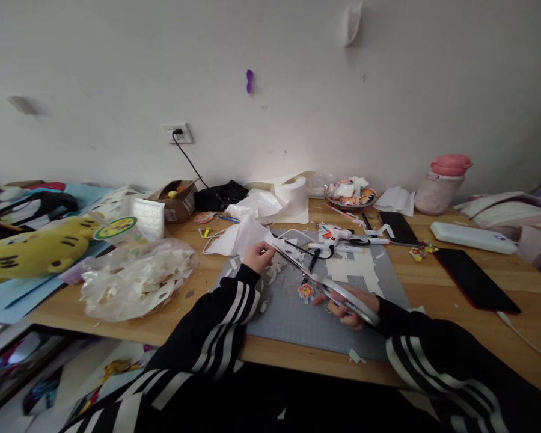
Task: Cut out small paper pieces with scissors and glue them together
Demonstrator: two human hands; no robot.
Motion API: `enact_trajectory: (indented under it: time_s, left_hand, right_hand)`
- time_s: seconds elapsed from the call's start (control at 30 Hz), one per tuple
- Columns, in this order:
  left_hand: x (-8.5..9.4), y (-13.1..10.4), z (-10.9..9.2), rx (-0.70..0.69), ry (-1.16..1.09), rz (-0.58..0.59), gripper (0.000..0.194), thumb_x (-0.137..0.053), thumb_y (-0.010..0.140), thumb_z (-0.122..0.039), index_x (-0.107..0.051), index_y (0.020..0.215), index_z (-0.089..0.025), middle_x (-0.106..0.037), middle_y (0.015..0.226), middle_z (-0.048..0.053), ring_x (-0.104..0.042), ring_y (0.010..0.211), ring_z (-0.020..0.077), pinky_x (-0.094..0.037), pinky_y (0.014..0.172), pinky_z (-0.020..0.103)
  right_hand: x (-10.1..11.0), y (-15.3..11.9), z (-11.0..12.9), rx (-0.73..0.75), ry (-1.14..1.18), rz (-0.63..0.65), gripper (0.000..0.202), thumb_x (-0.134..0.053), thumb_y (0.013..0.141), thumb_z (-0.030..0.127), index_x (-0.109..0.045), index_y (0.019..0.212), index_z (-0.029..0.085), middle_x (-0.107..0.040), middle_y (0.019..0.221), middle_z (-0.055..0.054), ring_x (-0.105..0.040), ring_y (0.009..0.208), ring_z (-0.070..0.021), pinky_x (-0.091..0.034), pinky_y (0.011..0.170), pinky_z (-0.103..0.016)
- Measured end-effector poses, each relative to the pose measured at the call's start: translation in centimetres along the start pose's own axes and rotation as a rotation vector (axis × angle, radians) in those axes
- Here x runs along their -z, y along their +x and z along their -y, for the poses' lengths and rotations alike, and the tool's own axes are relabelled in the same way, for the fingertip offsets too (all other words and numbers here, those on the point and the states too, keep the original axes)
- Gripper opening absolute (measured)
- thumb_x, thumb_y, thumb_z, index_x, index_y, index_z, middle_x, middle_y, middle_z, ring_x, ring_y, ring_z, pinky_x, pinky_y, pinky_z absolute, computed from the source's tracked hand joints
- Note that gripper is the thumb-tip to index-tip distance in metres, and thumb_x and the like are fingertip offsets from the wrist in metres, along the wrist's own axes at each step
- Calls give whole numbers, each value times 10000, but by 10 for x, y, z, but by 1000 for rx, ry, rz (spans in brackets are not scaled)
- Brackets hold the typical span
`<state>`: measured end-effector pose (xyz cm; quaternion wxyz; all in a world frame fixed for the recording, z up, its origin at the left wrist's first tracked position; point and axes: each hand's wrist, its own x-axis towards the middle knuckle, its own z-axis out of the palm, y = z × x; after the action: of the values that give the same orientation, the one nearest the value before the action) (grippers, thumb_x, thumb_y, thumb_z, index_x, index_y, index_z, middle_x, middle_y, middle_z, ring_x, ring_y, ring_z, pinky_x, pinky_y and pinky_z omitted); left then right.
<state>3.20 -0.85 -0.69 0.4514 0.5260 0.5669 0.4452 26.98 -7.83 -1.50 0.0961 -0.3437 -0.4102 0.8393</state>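
Note:
My left hand [258,257] pinches a white sheet of paper [243,236] above the left part of a grey cutting mat [279,325]. A pair of scissors [346,292] with light grey handles is held in my right hand [354,308]; its blades point up and left towards the paper. Whether the blades touch the paper is hard to see. Below the scissors, a small pink and yellow flower-like piece [305,291] lies on the mat. White paper scraps [356,269] and a white hot glue gun [334,233] rest beyond my hands.
A plastic bag of scraps [139,276] and a yellow plush toy [40,248] lie on the left. At the back stand a paper roll [292,197] and a bowl of scraps [350,193]. Phones [475,279] and a pink-lidded bottle [440,186] are on the right.

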Motion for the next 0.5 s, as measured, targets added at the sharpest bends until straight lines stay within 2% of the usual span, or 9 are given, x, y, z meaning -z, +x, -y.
enact_trajectory:
  time_s: [0.1, 0.33, 0.5]
  left_hand:
    - [2, 1, 2, 1, -9, 13, 139, -564, 564, -291, -469, 519, -200, -441, 335, -39, -397, 350, 97, -294, 421, 212]
    - [6, 3, 7, -37, -4, 18, 179, -589, 563, -322, -468, 517, -199, -465, 352, -33, -404, 368, 100, -293, 437, 217]
    - [4, 1, 4, -43, -1, 3, 194, -583, 548, -319, -442, 516, -190, -436, 364, -57, -411, 371, 86, -322, 441, 209]
  right_hand:
    - [-1, 0, 0, 2, -1, -11, 595, -758, 500, 563, -549, 895, 170, -409, 420, 154, -222, 230, -10, -176, 211, -140]
    - [2, 1, -5, 41, -19, -16, 523, -723, 606, 525, -566, 936, 151, -406, 466, 141, -267, 244, -9, -199, 230, -145]
    - [2, 1, -6, 60, -14, 5, 515, -732, 580, 541, -575, 903, 172, -410, 451, 143, -235, 233, -4, -196, 232, -147]
